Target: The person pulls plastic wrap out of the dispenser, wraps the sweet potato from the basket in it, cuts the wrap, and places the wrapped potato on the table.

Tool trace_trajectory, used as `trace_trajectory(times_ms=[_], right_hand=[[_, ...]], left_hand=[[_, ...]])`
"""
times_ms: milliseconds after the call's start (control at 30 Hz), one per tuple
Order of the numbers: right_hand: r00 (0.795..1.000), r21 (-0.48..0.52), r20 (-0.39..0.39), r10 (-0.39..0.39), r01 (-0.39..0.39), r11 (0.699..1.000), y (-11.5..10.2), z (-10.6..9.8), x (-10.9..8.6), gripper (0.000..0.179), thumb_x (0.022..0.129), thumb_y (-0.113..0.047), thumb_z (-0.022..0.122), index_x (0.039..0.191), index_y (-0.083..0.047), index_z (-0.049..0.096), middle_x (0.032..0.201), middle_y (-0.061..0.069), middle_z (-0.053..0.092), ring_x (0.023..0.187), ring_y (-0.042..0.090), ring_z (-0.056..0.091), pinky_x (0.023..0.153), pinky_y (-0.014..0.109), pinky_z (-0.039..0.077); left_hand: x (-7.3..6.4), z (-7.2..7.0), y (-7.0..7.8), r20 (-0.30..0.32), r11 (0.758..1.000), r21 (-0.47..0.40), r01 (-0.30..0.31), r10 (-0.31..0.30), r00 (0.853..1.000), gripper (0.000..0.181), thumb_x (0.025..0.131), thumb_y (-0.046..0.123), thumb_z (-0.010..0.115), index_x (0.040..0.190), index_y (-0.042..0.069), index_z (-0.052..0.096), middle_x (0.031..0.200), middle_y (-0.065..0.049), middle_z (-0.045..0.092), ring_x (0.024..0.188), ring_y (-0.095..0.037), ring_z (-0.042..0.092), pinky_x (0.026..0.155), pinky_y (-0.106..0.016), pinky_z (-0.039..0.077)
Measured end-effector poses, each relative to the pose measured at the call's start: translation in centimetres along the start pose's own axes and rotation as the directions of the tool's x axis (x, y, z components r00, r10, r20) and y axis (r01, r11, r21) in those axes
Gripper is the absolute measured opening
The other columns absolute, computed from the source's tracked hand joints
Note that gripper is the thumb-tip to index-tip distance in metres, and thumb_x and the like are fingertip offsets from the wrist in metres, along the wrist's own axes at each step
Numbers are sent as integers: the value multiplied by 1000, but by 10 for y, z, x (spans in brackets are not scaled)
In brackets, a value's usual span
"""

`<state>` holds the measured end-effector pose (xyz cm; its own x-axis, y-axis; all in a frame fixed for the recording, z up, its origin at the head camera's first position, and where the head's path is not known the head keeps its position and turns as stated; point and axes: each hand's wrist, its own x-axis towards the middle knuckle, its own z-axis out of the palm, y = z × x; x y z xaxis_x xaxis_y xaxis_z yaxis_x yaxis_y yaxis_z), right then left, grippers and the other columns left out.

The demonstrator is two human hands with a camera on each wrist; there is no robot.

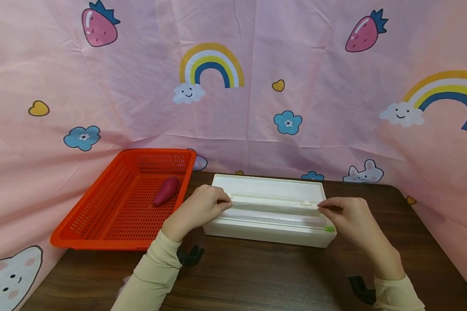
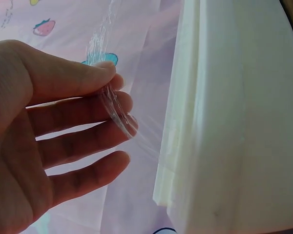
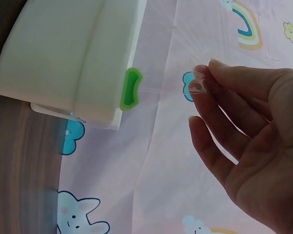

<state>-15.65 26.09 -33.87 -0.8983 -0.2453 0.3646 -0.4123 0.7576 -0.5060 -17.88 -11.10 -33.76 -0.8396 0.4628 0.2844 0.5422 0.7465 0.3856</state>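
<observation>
A white cling film dispenser (image 1: 270,238) stands on the dark wooden table, its lid (image 1: 270,186) raised at the back and the clear roll (image 1: 276,217) showing inside. My left hand (image 1: 199,209) pinches a bunched edge of clear cling film (image 2: 115,109) between thumb and forefinger, the other fingers spread. At the opposite end, my right hand (image 1: 352,219) pinches the film's other corner (image 3: 199,83) with thumb and fingertips. Between the hands, the film stretches across above the box. A green slider (image 3: 131,88) sits at the dispenser's right end.
To the left is an orange-red plastic basket (image 1: 101,245) with a purple-red sweet potato (image 1: 167,190) in it. A patterned pink cloth (image 1: 253,112) hangs behind the table (image 1: 257,276). Crumpled clear plastic (image 1: 123,285) shows beside the left sleeve.
</observation>
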Motion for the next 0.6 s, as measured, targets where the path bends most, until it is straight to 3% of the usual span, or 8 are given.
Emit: trace_trajectory(times_ms=[233, 600], right_hand=[[998, -15, -50, -32, 31, 999, -1, -3, 0, 9, 84, -4, 80, 91, -10, 82, 88, 6, 79, 66, 2, 63, 56, 22, 50], [990, -17, -114, -88, 87, 996, -3, -4, -3, 10, 83, -3, 81, 91, -9, 82, 87, 6, 79, 60, -3, 55, 51, 20, 44]], left_hand=[[-1, -4, 2, -16, 1000, 4, -18, 18, 1000, 9, 91, 15, 75, 94, 12, 83, 91, 2, 79, 85, -13, 71, 79, -33, 57], [-2, -7, 3, -64, 998, 21, -56, 57, 996, 5, 89, 13, 77, 90, 12, 82, 87, 4, 78, 81, -11, 70, 78, -32, 57]])
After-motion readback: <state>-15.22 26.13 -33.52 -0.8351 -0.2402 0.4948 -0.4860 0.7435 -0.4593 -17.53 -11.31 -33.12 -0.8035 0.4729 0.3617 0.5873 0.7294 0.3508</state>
